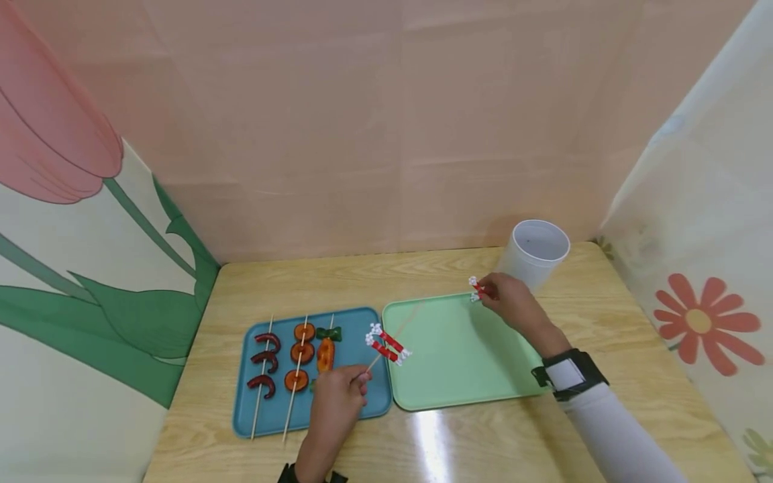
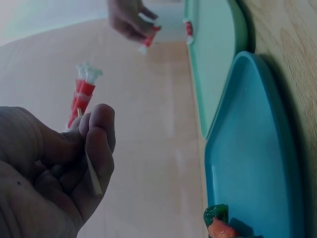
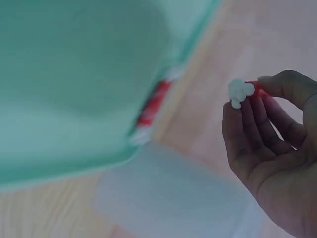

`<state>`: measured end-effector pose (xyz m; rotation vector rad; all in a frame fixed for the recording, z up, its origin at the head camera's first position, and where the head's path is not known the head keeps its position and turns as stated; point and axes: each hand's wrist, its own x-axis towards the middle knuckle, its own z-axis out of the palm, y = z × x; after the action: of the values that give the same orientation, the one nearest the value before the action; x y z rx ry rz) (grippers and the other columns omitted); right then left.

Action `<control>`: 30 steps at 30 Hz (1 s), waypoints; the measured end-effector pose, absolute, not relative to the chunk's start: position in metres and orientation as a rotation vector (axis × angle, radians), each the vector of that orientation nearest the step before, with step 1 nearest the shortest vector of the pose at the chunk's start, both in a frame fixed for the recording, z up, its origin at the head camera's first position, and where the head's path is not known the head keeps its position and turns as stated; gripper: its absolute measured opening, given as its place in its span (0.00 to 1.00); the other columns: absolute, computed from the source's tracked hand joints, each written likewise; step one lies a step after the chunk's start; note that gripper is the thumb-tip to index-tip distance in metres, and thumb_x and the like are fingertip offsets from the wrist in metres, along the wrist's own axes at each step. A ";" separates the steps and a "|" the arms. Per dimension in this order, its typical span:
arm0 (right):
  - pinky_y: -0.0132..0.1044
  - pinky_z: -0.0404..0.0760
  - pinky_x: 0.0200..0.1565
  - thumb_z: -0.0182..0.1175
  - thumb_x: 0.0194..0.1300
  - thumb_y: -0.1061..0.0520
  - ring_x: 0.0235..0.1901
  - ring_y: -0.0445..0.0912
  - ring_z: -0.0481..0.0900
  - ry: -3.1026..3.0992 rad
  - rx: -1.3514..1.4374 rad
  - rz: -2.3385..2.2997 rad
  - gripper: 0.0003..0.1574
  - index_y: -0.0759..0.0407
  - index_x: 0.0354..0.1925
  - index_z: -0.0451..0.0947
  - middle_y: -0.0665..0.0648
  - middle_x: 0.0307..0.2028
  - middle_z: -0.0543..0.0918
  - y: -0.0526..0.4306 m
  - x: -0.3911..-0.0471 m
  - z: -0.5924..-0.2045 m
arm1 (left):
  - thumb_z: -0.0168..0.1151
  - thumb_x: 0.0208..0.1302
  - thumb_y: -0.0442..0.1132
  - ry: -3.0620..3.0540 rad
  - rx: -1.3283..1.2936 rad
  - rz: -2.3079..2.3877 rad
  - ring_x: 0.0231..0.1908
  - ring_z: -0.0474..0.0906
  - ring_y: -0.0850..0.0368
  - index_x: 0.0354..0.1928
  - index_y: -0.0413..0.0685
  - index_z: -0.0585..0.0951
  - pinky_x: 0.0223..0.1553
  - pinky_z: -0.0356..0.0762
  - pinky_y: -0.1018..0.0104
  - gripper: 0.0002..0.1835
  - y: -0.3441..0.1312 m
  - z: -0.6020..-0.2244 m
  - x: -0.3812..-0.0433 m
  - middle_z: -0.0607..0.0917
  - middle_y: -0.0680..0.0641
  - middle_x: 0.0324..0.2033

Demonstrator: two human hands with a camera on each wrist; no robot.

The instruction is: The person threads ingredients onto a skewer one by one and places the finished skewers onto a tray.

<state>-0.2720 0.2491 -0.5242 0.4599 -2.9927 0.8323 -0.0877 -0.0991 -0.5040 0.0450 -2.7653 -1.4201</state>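
Observation:
My left hand grips a thin wooden skewer near its lower part. Threaded on this skewer are two red pieces with knobbly white ends, side by side. Over the far right part of the green tray, my right hand pinches another red piece with white ends between thumb and fingers. One more red-and-white piece lies in a corner of the green tray in the right wrist view. The skewer's pale tip stretches over that tray in the head view.
To the left a blue tray bears three loaded skewers: dark red curled pieces, round orange-brown slices, and an orange piece with green ones. A white cup stands behind my right hand. Printed cloths border the wooden table.

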 end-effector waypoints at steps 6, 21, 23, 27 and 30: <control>0.47 0.89 0.47 0.67 0.69 0.60 0.44 0.52 0.84 -2.918 0.487 1.170 0.14 0.60 0.52 0.81 0.60 0.45 0.87 0.221 -0.254 -0.486 | 0.66 0.63 0.23 -2.748 -0.029 -1.320 0.20 0.79 0.70 0.37 0.40 0.91 0.17 0.75 0.81 0.09 -0.097 -0.506 -0.087 0.89 0.49 0.24; 0.37 0.88 0.46 0.65 0.70 0.56 0.41 0.49 0.85 -2.857 0.611 1.428 0.18 0.60 0.56 0.82 0.59 0.47 0.87 0.190 -0.218 -0.441 | 0.67 0.61 0.21 -2.770 -0.100 -1.293 0.21 0.80 0.70 0.36 0.41 0.92 0.18 0.75 0.81 0.10 -0.096 -0.506 -0.087 0.89 0.49 0.23; 0.34 0.88 0.44 0.66 0.70 0.57 0.40 0.49 0.86 -2.844 0.627 1.441 0.18 0.61 0.55 0.82 0.59 0.46 0.88 0.187 -0.216 -0.439 | 0.67 0.61 0.22 -2.768 -0.105 -1.281 0.21 0.80 0.70 0.36 0.42 0.92 0.18 0.74 0.81 0.10 -0.095 -0.507 -0.087 0.89 0.49 0.23; 0.30 0.87 0.41 0.66 0.69 0.59 0.38 0.49 0.86 -2.823 0.645 1.447 0.16 0.61 0.53 0.83 0.59 0.45 0.88 0.182 -0.213 -0.437 | 0.68 0.60 0.22 -2.755 -0.121 -1.247 0.20 0.79 0.71 0.35 0.42 0.92 0.18 0.74 0.81 0.10 -0.094 -0.508 -0.088 0.89 0.50 0.22; 0.32 0.87 0.41 0.66 0.69 0.59 0.38 0.48 0.86 -2.808 0.654 1.427 0.15 0.61 0.53 0.83 0.59 0.44 0.88 0.182 -0.212 -0.437 | 0.67 0.61 0.22 -2.752 -0.118 -1.250 0.20 0.79 0.71 0.36 0.42 0.92 0.18 0.74 0.82 0.09 -0.094 -0.508 -0.088 0.88 0.50 0.22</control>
<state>-0.2119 0.1816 -0.4368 0.6543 -2.8083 1.4274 -0.0885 -0.0937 -0.5076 -0.1184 -2.7519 -1.2498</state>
